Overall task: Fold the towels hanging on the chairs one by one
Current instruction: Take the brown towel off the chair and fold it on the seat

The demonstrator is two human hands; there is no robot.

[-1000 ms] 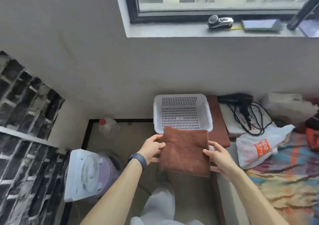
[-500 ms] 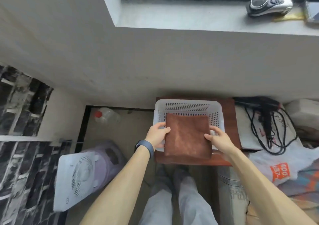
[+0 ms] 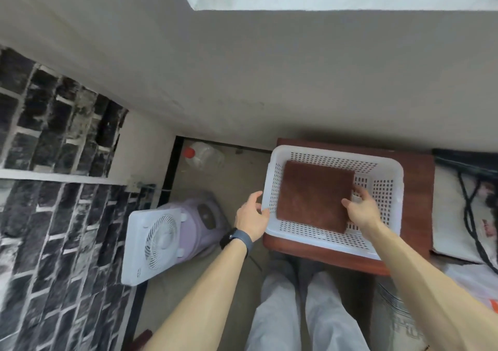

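A folded brown towel point(image 3: 314, 195) lies flat inside a white basket point(image 3: 388, 232) on a small wooden table point(image 3: 416, 186), the right hand point(image 3: 361, 210) open against its edge, seemingly settling it, while the open left hand point(image 3: 252, 217) steadies the basket's outer wall.

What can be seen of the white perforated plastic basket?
The white perforated plastic basket is rectangular, with slotted walls and floor and a smooth rolled rim. It stands upright on a reddish-brown wooden stand. A folded brown towel lies flat inside, toward its left. The left hand touches its left rim; the right hand reaches inside at the towel's edge.
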